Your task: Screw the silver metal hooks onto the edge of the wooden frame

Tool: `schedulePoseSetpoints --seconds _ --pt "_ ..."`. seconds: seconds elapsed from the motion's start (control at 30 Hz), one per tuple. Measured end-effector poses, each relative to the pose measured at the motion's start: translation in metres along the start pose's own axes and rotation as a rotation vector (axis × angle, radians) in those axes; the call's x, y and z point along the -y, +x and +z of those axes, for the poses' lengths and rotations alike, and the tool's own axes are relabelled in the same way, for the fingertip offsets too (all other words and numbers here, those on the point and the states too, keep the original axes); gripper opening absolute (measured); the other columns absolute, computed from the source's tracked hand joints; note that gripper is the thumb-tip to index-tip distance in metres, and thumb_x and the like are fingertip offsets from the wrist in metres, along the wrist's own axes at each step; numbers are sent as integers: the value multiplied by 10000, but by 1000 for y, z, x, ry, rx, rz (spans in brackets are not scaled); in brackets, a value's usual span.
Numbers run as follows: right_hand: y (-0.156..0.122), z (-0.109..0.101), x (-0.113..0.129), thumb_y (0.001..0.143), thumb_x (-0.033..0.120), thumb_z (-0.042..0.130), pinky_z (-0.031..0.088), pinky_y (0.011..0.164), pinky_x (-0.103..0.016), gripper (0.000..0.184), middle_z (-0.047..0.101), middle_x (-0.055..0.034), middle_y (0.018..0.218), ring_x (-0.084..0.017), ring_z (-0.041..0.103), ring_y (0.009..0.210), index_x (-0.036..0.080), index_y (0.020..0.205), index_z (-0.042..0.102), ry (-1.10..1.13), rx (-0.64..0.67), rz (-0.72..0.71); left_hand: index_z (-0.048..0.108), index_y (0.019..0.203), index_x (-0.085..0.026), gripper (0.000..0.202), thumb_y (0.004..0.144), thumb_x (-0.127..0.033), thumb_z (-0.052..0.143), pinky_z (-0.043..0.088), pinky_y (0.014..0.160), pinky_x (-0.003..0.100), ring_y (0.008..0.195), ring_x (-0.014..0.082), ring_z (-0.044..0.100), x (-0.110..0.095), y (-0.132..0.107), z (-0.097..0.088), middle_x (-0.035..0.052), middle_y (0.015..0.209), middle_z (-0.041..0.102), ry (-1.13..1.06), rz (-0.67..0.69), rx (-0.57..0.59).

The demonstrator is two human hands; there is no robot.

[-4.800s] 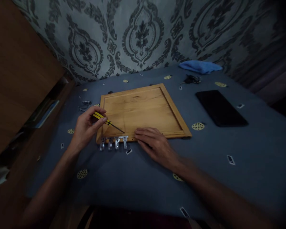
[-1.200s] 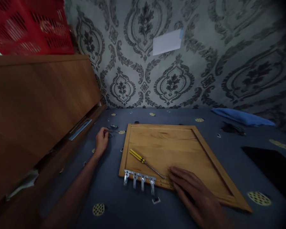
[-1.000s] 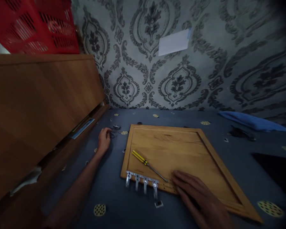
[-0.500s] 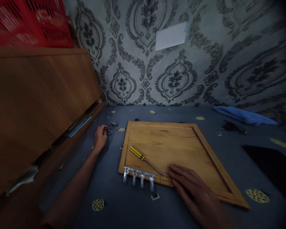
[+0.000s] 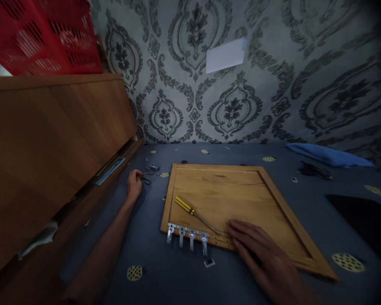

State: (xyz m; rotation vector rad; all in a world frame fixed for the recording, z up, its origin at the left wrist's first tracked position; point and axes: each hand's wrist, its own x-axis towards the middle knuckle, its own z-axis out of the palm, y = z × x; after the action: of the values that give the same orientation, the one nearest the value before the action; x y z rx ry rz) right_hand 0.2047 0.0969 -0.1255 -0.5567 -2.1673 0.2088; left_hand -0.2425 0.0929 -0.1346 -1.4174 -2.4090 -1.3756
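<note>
From the head camera, we see the wooden board (image 5: 228, 195) lying flat on the table (image 5: 165, 279), its raised frame upward. Our right hand (image 5: 260, 250) rests on its near edge, fingers extended and together, grasping nothing. Our left hand (image 5: 134, 183) is beyond the board's left side, fingers bent at a dark looped piece (image 5: 146, 180) just beside small metal parts (image 5: 153, 167); we cannot tell whether it grips that piece or only touches it.

The screwdriver (image 5: 190, 210) lies loose and slanted on the board, its tip near our right fingertips. We judge that tilting or jolting the board could set it rolling, and a nudge from the right hand could do the same. The row of metal hooks (image 5: 192, 239) sits along the near edge and juts past it, so a passing forearm might catch there. Among the small parts, a careless sweep of the left fingers could scatter them.

The table wears a blue-grey patterned cover. Toward the right lie a blue cloth (image 5: 330, 155), a dark bunched thing (image 5: 314, 170) and a flat black object (image 5: 362, 216). Behind stands a wall (image 5: 195, 114) in damask-like paper, bearing a white sheet (image 5: 226, 55). At left, a wooden cabinet (image 5: 57, 140) carries a red basket (image 5: 49, 42). The light is dim.
</note>
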Motion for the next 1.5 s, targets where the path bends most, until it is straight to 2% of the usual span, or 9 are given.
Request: schedulePoseSetpoints --seconds 0.33,0.43,0.5,0.6,0.73,0.9,1.13,1.27,1.5 --pt "1 -2 0 978 233 572 662 870 -442 243 782 -92 1137 -267 749 1048 256 1131 759 1 14 45 656 1145 -143 269 982 -357 647 590 863 413 980 206 679 -7 5 -23 78 1134 683 -92 32 178" --pt "4 -5 4 975 211 584 650 887 -448 217 786 -97 1107 -259 743 1048 239 1095 763 22 25 95 675 969 -140 168 948 -306 683 571 833 374 907 183 668 -15 3 -30 42 982 693 -135 13 185" --pt "6 -7 7 977 199 577 637 902 -469 209 784 -110 1103 -265 735 1063 222 1069 762 35 23 128 667 823 -161 78 854 -215 715 540 766 300 804 167 646 -19 3 -33 0 803 668 -178 -20 177" --pt "8 -11 10 977 197 566 627 905 -480 206 782 -124 1098 -267 728 1068 199 1046 760 51 2 196 626 770 -187 37 790 -183 656 487 645 240 659 146 603 -24 4 -33 -30 662 621 -264 -77 178" --pt "10 -15 10 974 207 567 614 925 -479 214 786 -113 1094 -265 726 1077 208 1074 757 78 13 286 585 801 -192 57 760 -209 620 455 560 221 597 140 615 -28 3 -32 -15 651 654 -373 -131 197" --pt "9 -17 10 985 230 557 620 907 -461 229 786 -113 1092 -260 735 1050 197 1114 744 77 7 307 648 851 -173 165 726 -278 673 420 514 214 551 132 604 -33 0 -31 10 651 691 -432 -131 251" --pt "7 -6 6 982 217 573 619 879 -412 219 774 -97 1072 -251 728 1013 221 1142 723 34 42 164 720 933 -148 374 706 -444 739 418 514 225 620 172 671 -37 -2 -28 48 718 749 -433 -77 415" --pt "17 1 14 1002 208 533 610 768 -359 225 733 -88 990 -221 700 914 227 1109 731 40 123 53 718 954 -153 364 717 -428 750 410 529 226 645 172 677 -37 -3 -28 48 746 755 -458 -53 493" --pt "34 14 14 1026 236 461 558 780 -397 286 703 -110 1004 -244 666 919 217 1103 736 -10 294 39 659 937 -159 320 726 -381 750 425 577 229 692 172 686 -36 -5 -28 54 786 757 -519 -36 586"
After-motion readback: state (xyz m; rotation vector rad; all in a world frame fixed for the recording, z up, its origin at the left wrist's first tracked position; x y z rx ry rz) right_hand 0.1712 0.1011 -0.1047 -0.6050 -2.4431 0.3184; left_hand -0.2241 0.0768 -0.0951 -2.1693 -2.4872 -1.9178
